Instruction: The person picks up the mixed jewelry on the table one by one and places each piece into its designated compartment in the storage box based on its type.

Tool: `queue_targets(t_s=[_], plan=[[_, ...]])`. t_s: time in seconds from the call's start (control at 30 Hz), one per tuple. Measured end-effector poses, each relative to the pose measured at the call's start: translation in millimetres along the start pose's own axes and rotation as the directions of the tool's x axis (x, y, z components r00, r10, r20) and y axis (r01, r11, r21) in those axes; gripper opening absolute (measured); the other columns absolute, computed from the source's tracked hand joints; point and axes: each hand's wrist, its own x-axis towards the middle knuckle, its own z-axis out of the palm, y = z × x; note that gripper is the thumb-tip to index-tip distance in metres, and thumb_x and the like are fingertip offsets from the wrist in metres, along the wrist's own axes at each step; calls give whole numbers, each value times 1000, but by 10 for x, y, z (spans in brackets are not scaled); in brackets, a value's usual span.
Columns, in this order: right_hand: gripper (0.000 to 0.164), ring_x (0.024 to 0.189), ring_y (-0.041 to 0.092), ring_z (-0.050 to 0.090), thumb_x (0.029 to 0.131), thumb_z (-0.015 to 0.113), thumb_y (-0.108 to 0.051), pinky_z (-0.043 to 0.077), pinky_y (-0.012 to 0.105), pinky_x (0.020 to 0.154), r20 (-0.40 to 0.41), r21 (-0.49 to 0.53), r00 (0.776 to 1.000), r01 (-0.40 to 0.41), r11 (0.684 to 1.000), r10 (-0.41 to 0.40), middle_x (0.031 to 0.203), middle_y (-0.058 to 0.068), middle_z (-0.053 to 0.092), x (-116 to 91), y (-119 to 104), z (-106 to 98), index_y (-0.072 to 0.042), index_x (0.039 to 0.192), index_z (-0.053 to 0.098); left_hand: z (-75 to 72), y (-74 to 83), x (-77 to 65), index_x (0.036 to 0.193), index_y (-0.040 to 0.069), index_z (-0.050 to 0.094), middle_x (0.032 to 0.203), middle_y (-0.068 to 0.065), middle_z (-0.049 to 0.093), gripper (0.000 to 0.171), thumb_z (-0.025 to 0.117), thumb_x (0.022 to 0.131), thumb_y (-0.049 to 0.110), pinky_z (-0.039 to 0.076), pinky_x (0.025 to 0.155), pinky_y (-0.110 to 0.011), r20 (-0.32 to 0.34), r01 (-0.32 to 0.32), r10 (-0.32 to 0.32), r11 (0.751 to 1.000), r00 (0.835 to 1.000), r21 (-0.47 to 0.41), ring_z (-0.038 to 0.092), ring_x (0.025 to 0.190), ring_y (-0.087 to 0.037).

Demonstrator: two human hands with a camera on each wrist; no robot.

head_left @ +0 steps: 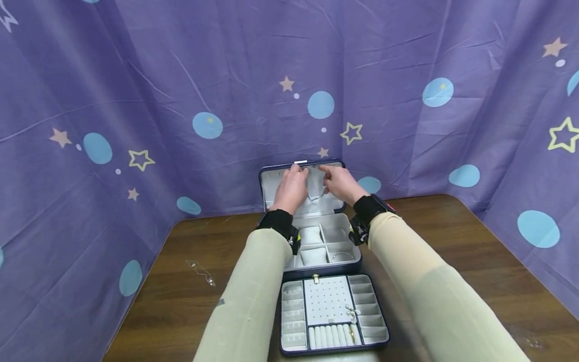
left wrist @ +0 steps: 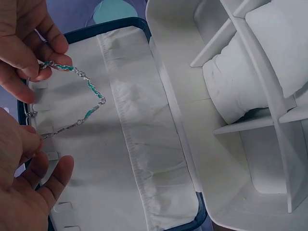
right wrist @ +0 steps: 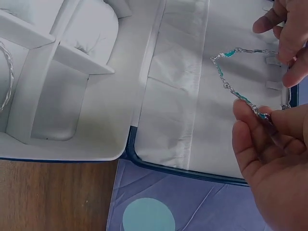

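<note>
Before the raised jewellery-box lid (head_left: 273, 184), your left hand (head_left: 291, 188) and right hand (head_left: 342, 184) pinch a sagging silver-and-turquoise link bracelet (left wrist: 102, 100), probably light, limp, slippery, best held by its end links. White tabs (left wrist: 52, 156) on the lid may snag it. Nearer you than the lid: watch cushions (head_left: 313, 256), jewellery tray (head_left: 322, 301); leftward, a necklace (head_left: 208, 278).

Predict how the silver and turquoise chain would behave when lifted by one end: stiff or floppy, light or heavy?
The chain would probably hang floppy, since it sags and bends between the left hand and right hand. It is likely light, because its strand is thin. Its shiny surface may be slippery.
</note>
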Motion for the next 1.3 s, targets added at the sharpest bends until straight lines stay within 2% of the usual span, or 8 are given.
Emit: queue_targets(t_s=[0.23,0.37,0.53,0.7,0.83,1.1,1.2,1.3], plan=[[54,96,35,66,103,39,4,55,37,81,29,58,999,-46,997,44,110,23,62,20,-19,27,-2,157,36,8,10,0,150,9,52,131,-13,55,53,61,98,3,48,102,-38,34,15,-16,1000,999,15,55,117,-34],[50,97,39,66,105,38,3,53,36,78,30,43,998,-60,997,59,109,24,60,-6,-2,34,-1,155,40,28,16,-4,150,9,52,132,-13,55,52,60,99,4,49,102,-40,56,21,-22,1000,998,14,55,118,-34],[49,94,38,66,105,39,3,55,41,82,56,50,997,-63,997,60,107,25,58,-30,42,49,0,154,41,49,18,-25,146,7,56,131,-14,57,48,61,98,4,50,101,-42,56,6,-7,1000,998,12,57,118,-36],[49,92,36,67,103,41,5,54,34,76,75,33,996,-47,998,45,105,24,59,-34,65,65,1,152,44,64,6,-51,142,6,60,130,-15,59,47,64,95,4,49,102,-43,61,-27,24,999,998,38,58,117,-38],[46,96,38,69,101,42,5,48,27,68,82,-4,996,-29,1000,30,104,22,61,-47,85,73,3,147,50,76,-4,-62,142,7,61,130,-16,60,49,66,93,3,46,103,-42,67,-38,34,998,997,47,58,117,-38],[41,101,41,70,101,45,3,49,30,74,90,-17,996,-22,1000,23,106,23,63,-70,135,92,4,141,55,118,-23,-63,144,9,59,133,-16,60,54,67,91,1,41,112,-42,89,-39,39,999,995,-1,56,123,-35],[37,102,40,69,101,47,2,50,33,77,93,-21,995,-25,999,27,105,21,65,-77,150,102,4,136,60,138,-38,-68,144,10,59,132,-16,61,55,67,91,0,36,117,-42,83,-35,39,998,996,-42,55,126,-33],[32,102,39,68,100,49,1,49,34,79,88,-17,996,-25,1000,26,102,18,66,-90,166,113,3,128,65,156,-53,-76,143,12,61,130,-15,61,55,66,90,-2,38,116,-41,72,-27,33,995,997,-93,56,126,-33]])
